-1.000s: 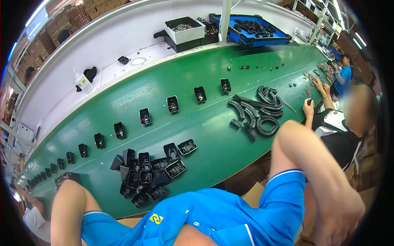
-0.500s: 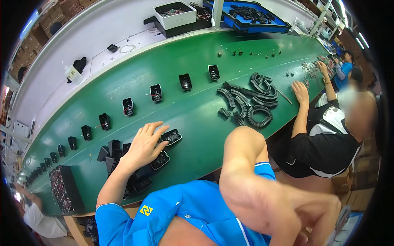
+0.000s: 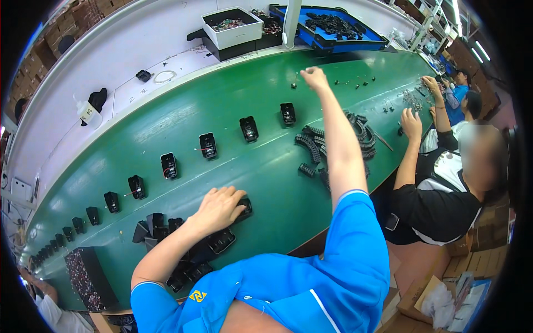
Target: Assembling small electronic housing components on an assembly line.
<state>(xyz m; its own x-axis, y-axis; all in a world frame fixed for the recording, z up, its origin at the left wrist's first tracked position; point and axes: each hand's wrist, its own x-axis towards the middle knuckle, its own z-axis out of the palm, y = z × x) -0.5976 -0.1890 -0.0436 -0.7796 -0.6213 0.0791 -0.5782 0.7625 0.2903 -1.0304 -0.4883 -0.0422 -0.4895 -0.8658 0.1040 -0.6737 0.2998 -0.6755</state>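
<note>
L hand (image 3: 219, 208) lies palm-down, fingers spread flat on a black housing (image 3: 242, 207) at the near edge of the green belt (image 3: 183, 119), its long axis roughly along that edge; nothing gripped. R hand (image 3: 314, 77) is stretched to the far edge, fingertips pinched by small dark parts (image 3: 293, 85); can't tell if it holds one. L hand nearer the heap of housings (image 3: 166, 233). Factory line, co-worker (image 3: 444, 194) at the R end

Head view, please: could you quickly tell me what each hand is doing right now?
Left hand: open, fingers spread, resting on a black housing on the green belt.
Right hand: stretched far across the belt, fingers curled; cannot tell whether it holds anything.
</note>
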